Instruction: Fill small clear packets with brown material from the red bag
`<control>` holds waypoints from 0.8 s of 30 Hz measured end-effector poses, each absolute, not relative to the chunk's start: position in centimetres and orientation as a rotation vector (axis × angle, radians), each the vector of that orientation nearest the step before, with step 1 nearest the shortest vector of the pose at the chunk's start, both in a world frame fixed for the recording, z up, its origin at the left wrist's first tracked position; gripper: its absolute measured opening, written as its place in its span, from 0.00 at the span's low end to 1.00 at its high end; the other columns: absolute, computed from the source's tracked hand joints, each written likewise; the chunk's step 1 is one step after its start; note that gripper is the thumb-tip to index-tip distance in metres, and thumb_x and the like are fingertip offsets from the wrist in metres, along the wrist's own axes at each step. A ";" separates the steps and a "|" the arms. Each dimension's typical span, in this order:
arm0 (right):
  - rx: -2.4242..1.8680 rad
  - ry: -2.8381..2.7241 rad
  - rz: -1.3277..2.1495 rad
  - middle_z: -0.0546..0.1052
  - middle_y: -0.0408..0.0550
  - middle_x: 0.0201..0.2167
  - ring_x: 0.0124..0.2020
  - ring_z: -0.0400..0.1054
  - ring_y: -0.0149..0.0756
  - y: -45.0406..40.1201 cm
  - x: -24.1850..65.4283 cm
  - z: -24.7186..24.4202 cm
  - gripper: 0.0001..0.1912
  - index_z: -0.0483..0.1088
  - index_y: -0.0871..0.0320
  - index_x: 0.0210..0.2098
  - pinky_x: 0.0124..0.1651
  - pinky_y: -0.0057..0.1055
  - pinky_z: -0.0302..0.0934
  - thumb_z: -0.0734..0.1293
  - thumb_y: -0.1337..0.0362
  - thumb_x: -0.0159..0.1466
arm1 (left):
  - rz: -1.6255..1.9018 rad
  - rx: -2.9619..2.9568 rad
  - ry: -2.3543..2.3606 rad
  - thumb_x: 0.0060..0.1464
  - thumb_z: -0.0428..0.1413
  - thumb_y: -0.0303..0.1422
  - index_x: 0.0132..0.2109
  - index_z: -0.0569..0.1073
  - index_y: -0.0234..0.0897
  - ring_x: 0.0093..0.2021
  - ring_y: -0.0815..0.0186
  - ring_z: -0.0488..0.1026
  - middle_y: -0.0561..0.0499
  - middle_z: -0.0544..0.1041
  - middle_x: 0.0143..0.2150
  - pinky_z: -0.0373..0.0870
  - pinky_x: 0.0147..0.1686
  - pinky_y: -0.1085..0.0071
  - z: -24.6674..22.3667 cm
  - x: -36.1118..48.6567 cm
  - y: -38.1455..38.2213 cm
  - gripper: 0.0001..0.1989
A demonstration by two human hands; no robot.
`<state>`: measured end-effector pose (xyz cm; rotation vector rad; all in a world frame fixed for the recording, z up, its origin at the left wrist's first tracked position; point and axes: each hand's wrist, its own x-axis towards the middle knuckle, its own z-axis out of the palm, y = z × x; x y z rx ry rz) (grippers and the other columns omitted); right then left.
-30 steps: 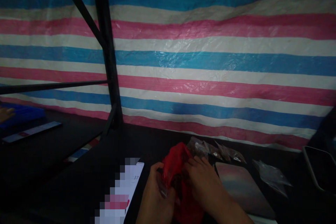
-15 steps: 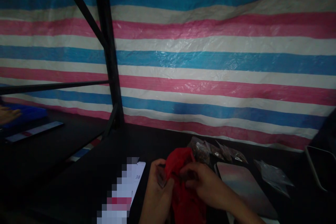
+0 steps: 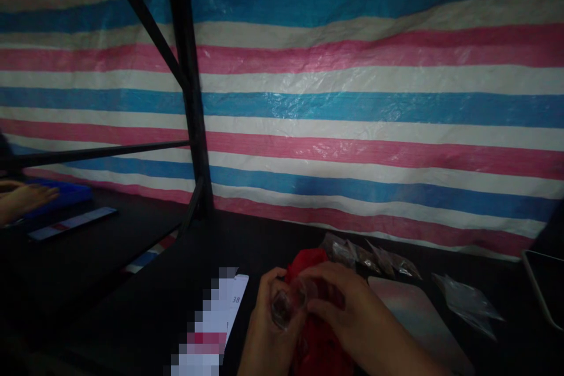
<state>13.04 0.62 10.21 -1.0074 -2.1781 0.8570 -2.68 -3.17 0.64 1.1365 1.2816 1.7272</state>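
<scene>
My left hand point(image 3: 267, 335) and my right hand point(image 3: 352, 320) meet low in the middle of the head view, over a red plastic bag point(image 3: 315, 346) on a dark table point(image 3: 132, 305). Both pinch a small clear plastic pouch point(image 3: 286, 305) held just above the red bag. The light is dim, so I cannot tell what is in the pouch.
Several small filled clear packets point(image 3: 370, 255) lie behind the red bag. A flat grey scale point(image 3: 418, 317) is at the right, with empty clear bags point(image 3: 469, 302) and a tray edge point(image 3: 544, 288) beyond. A phone point(image 3: 215, 329) lies at the left. Another person's hand point(image 3: 24, 200) rests far left. A striped tarp point(image 3: 352, 100) and black frame post point(image 3: 191, 94) stand behind.
The small clear pouch has come up between my two hands above the red bag. The view has shifted slightly, and the other person's hand at the far left has reached further in.
</scene>
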 end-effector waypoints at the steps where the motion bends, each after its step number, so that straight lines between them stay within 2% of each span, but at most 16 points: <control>1: -0.998 -2.258 0.720 0.83 0.44 0.53 0.56 0.74 0.45 0.3 12.6 10.4 0.22 0.80 0.48 0.51 0.65 0.46 0.61 0.67 0.75 0.64 | 1.719 1.126 1.253 0.56 0.66 0.37 0.58 0.64 0.44 0.35 0.65 0.77 0.60 0.76 0.35 0.76 0.40 0.70 0.6 -2.7 -3.2 0.27; 5: -0.859 -2.534 0.303 0.82 0.44 0.56 0.59 0.72 0.48 -0.3 11.7 10.4 0.25 0.78 0.44 0.56 0.68 0.54 0.56 0.66 0.77 0.67 | 1.704 1.056 1.216 0.52 0.66 0.33 0.59 0.63 0.44 0.45 0.61 0.82 0.53 0.82 0.46 0.78 0.46 0.67 0.7 -2.7 -3.2 0.29; 10: -0.808 -2.602 0.176 0.82 0.42 0.59 0.61 0.72 0.50 -0.2 11.6 10.3 0.24 0.76 0.43 0.59 0.68 0.55 0.57 0.69 0.74 0.69 | 1.724 1.056 1.240 0.52 0.65 0.34 0.59 0.65 0.43 0.47 0.58 0.82 0.49 0.82 0.49 0.78 0.48 0.62 1.2 -2.5 -3.5 0.29; 12: -0.840 -2.576 0.168 0.81 0.41 0.59 0.60 0.72 0.50 -0.1 11.9 10.4 0.22 0.77 0.43 0.58 0.66 0.56 0.58 0.69 0.73 0.70 | 1.786 1.050 1.292 0.52 0.65 0.37 0.58 0.66 0.44 0.48 0.58 0.82 0.50 0.81 0.49 0.77 0.48 0.64 1.7 -2.2 -3.6 0.28; 16: -1.069 -2.417 0.193 0.80 0.45 0.61 0.61 0.72 0.52 0.4 12.8 10.6 0.19 0.78 0.45 0.57 0.64 0.57 0.61 0.69 0.71 0.71 | 1.837 1.096 1.465 0.53 0.64 0.40 0.56 0.68 0.44 0.36 0.63 0.76 0.58 0.74 0.36 0.74 0.41 0.67 2.7 -1.7 -4.1 0.25; 18: -1.217 -2.409 0.226 0.81 0.48 0.60 0.61 0.72 0.54 0.7 13.1 10.3 0.18 0.79 0.48 0.57 0.65 0.59 0.61 0.70 0.70 0.71 | 1.846 1.125 1.539 0.54 0.62 0.40 0.57 0.68 0.43 0.35 0.63 0.75 0.58 0.71 0.35 0.73 0.41 0.66 3.0 -1.6 -4.5 0.24; 21: -1.354 -2.467 0.359 0.78 0.55 0.63 0.65 0.69 0.58 0.9 13.2 9.1 0.21 0.77 0.53 0.62 0.70 0.62 0.57 0.70 0.70 0.70 | 1.905 1.121 1.614 0.55 0.59 0.41 0.60 0.67 0.43 0.45 0.58 0.78 0.51 0.75 0.44 0.74 0.50 0.60 3.3 -1.9 -5.0 0.27; 23: -1.338 -2.426 0.439 0.74 0.58 0.68 0.69 0.66 0.58 0.7 13.2 8.3 0.26 0.73 0.56 0.66 0.71 0.60 0.56 0.70 0.68 0.70 | 1.982 1.092 1.601 0.50 0.62 0.42 0.60 0.68 0.43 0.55 0.52 0.76 0.46 0.75 0.53 0.70 0.59 0.53 3.3 -2.6 -5.0 0.31; 24: -1.295 -2.381 0.470 0.74 0.58 0.68 0.69 0.66 0.57 0.5 13.2 7.9 0.25 0.72 0.56 0.66 0.71 0.58 0.57 0.70 0.67 0.70 | 2.014 1.070 1.578 0.46 0.63 0.42 0.58 0.69 0.43 0.57 0.49 0.75 0.45 0.76 0.54 0.70 0.61 0.51 3.4 -3.1 -4.8 0.31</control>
